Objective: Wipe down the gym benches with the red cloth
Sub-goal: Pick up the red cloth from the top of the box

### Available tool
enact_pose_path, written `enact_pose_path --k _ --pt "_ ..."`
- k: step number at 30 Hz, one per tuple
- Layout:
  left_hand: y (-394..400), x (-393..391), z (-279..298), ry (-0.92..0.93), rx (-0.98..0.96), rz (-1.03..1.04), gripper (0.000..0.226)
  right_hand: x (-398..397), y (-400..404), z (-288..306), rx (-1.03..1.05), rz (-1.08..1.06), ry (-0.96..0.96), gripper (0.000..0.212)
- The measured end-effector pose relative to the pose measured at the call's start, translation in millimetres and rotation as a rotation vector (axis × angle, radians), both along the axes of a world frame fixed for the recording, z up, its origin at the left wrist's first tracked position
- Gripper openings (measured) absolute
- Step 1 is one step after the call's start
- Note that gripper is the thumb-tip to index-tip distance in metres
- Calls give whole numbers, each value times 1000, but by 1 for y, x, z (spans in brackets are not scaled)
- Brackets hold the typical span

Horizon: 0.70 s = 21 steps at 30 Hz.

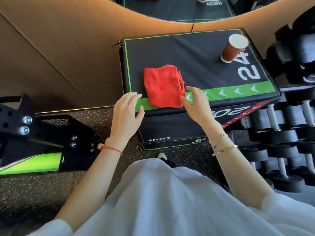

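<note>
Speckled dark rubber gym flooring (42, 184) lies under a black padded box with green trim (196, 53), where the folded red cloth (162, 86) lies at the near edge. Both the left hand (127, 113) and right hand (197, 103) hover beside it, fingers spread, grasping nothing. Farther back stands a red paper cup (233, 48); black dumbbells (281, 133) sit at right.

Light: bright, warm on the wall (56, 41) left of the black box (187, 53).
Shadows: soft, faint on the box top.
Blur: dumbbells (281, 133) right of the box are smeared.
Distortion: lines are bent toward the edges.
</note>
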<state>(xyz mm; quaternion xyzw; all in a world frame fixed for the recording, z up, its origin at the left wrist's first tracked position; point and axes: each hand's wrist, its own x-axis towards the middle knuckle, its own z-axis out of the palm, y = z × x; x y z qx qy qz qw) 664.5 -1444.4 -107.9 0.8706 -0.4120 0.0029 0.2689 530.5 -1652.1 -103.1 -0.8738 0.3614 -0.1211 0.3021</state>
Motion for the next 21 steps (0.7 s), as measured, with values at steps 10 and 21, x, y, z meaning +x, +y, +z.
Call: enact_pose_path --k 10,21 --pt "-31 30 -31 77 96 63 44 62 -35 -25 -73 -38 214 60" --pt "-28 43 -39 118 134 -12 43 91 -19 -30 -22 -20 13 30"
